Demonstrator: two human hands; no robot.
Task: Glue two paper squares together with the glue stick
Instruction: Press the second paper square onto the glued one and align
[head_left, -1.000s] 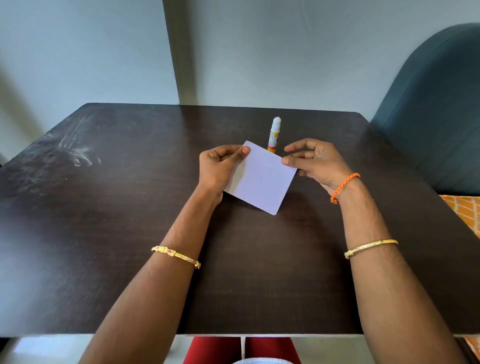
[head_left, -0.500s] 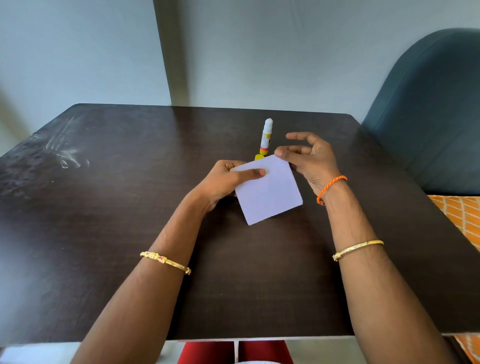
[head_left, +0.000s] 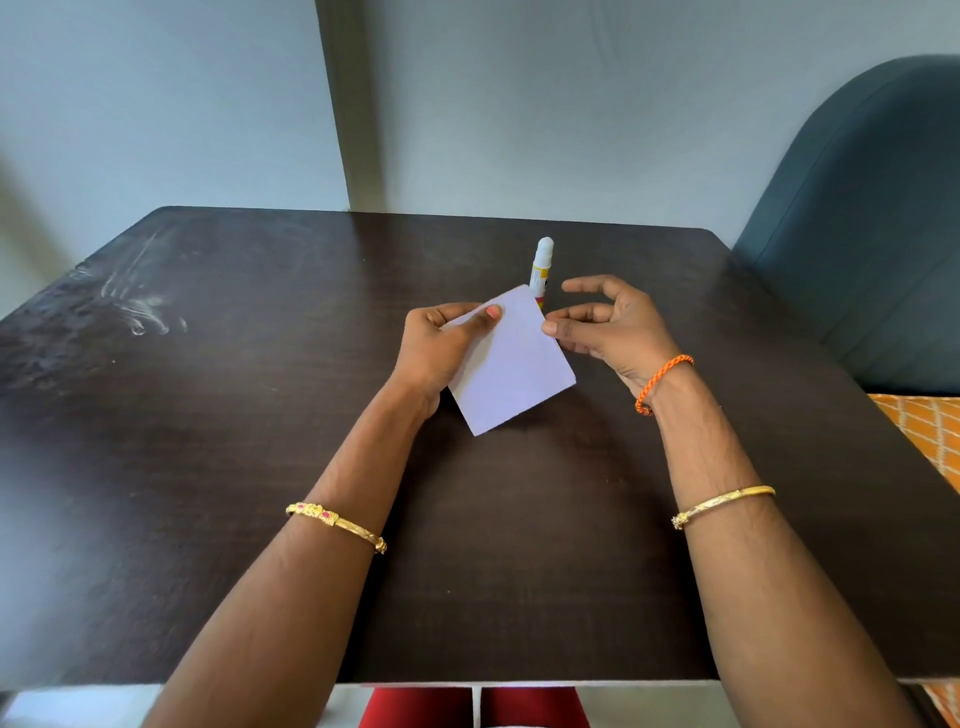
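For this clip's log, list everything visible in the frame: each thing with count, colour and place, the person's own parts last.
Square of paper: one visible (whether a second lies behind it cannot be told), pale lilac-white, held above the table's middle.
Glue stick: one, white cap, yellow and red label, standing upright on the table just behind the paper.
Wooden table: one, dark brown, whitish scuffs at its far left.
Upholstered chair: one, dark teal, right of the table.
Patterned cloth: one, orange, at the right edge.
Bangles: two, gold, one on each forearm.
Cord bracelet: one, orange, right wrist.
Left hand: pinches the paper's left edge.
Right hand: fingers loosely curled, fingertip at the paper's right edge.
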